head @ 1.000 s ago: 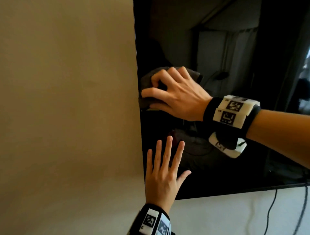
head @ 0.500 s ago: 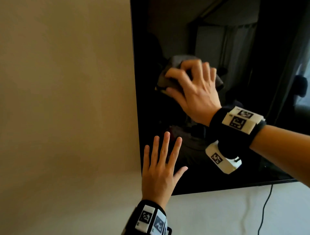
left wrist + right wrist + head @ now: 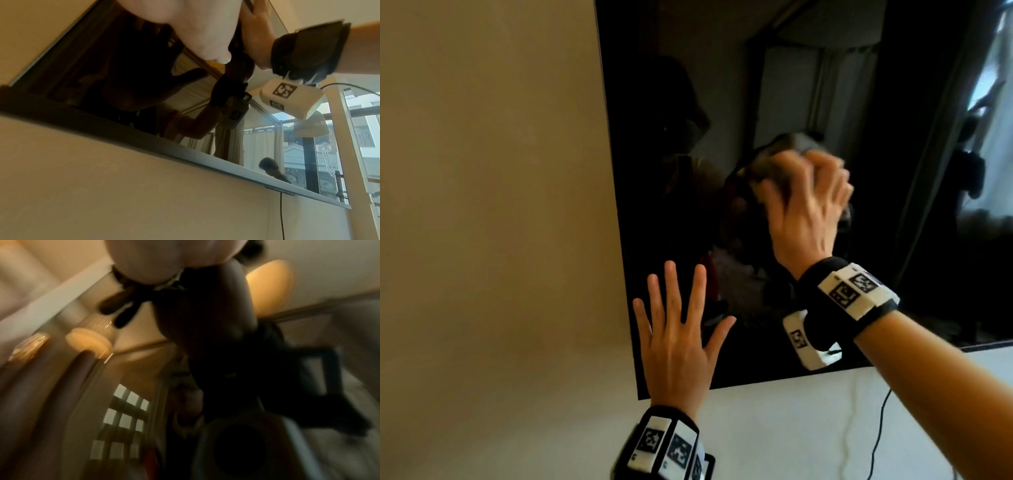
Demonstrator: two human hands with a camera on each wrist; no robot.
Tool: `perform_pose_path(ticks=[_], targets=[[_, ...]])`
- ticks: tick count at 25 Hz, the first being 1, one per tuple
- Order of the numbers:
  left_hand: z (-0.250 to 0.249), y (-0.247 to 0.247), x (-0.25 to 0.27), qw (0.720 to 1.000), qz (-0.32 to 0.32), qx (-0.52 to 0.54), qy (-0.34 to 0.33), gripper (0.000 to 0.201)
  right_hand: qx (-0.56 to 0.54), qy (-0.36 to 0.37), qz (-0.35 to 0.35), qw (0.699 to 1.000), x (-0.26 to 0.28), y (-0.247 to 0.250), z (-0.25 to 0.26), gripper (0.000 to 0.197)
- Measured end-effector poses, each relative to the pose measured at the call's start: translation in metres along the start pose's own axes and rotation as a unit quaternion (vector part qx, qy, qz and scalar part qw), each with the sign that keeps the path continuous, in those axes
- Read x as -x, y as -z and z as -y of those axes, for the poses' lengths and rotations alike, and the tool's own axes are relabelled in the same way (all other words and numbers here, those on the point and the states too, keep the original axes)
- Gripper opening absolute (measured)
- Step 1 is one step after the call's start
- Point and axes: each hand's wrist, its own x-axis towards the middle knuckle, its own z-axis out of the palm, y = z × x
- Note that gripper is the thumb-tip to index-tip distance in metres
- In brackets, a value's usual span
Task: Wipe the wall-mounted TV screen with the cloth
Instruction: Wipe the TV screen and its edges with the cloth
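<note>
right hand [image 3: 808, 209] blurred, fingers bunch cloth [image 3: 774, 164] | left hand [image 3: 678, 339] fingers spread on TV screen [image 3: 671, 137]

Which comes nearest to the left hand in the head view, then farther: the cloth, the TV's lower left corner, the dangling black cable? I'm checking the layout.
From the left hand:
1. TV's lower left corner, just below the hand, at its wrist.
2. Cloth, up and right, under the right hand.
3. Black cable, far right, hanging below the TV.
</note>
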Motion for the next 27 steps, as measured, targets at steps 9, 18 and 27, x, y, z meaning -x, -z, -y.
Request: perform_pose_path(ticks=[9, 18, 27], targets=[[-0.021, -0.017, -0.004, 0.996, -0.015, -0.002, 0.085, 0.083, -0.038, -0.192, -0.054, 0.979, 0.026, 0.001, -0.014, 0.032], [-0.026, -0.02, -0.004, 0.995, -0.041, -0.016, 0.093, 0.08, -0.061, -0.231, -0.053, 0.97, 0.035, 0.006, -0.027, 0.032], [-0.027, -0.021, -0.003, 0.994, -0.057, -0.022, 0.089, 0.08, -0.06, -0.2, -0.031, 0.978, 0.058, 0.013, -0.04, 0.03]])
